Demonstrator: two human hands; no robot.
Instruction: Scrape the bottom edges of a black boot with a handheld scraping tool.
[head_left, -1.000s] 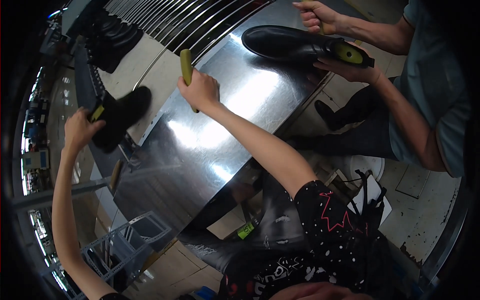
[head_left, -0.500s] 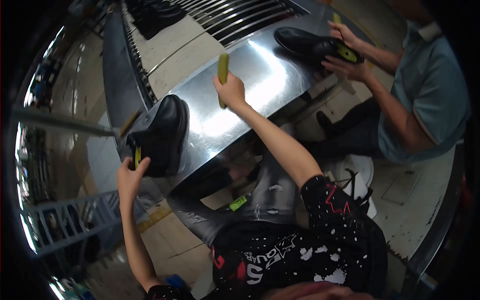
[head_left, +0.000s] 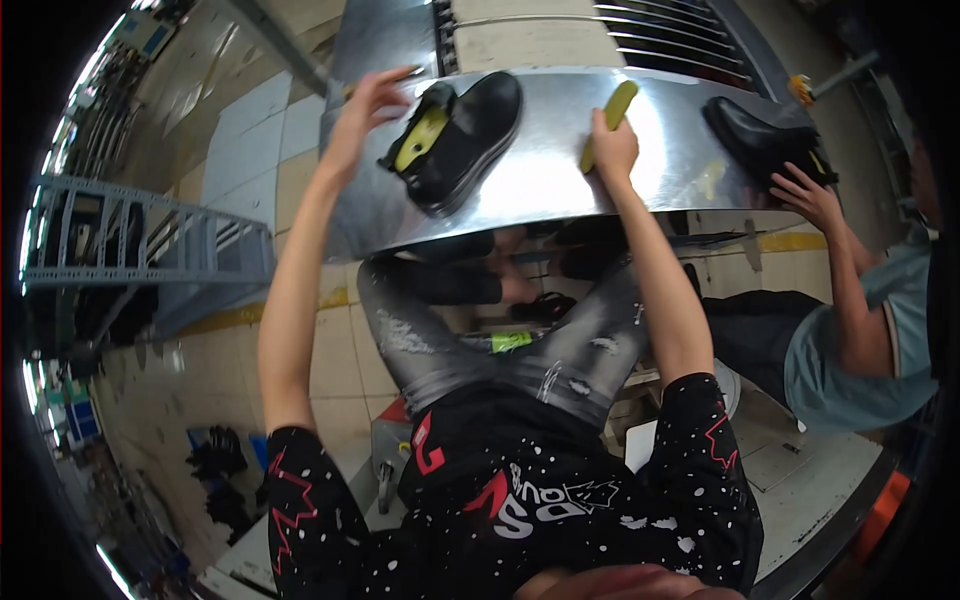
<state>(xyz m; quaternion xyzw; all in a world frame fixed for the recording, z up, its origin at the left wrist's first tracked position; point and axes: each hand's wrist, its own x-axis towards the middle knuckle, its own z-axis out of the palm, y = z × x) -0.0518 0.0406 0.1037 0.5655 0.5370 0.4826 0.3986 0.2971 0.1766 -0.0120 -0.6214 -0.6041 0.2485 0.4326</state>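
A black shoe (head_left: 475,128) lies tilted on the metal bench top (head_left: 540,190), its opening with a yellow-green lining facing left. My left hand (head_left: 370,112) is beside that opening, over the bench's left end. Its fingers are stretched out and apart, and I see nothing held in them. My right hand (head_left: 615,150) is closed around a long, slightly curved yellow-green strip (head_left: 622,103), raised over the bench to the right of the shoe. Whether the strip is an insole or a tool I cannot tell.
A co-worker's hand (head_left: 812,195) touches another black shoe (head_left: 755,135) at the bench's right end. Behind the bench are metal rollers (head_left: 680,45) and a pale conveyor belt (head_left: 535,40). A grey slotted metal rack (head_left: 150,235) stands at the left.
My view has turned, so the bench lies more level. My left hand has let go of the shoe's heel end and moved beyond its opening. My right hand still grips the strip.
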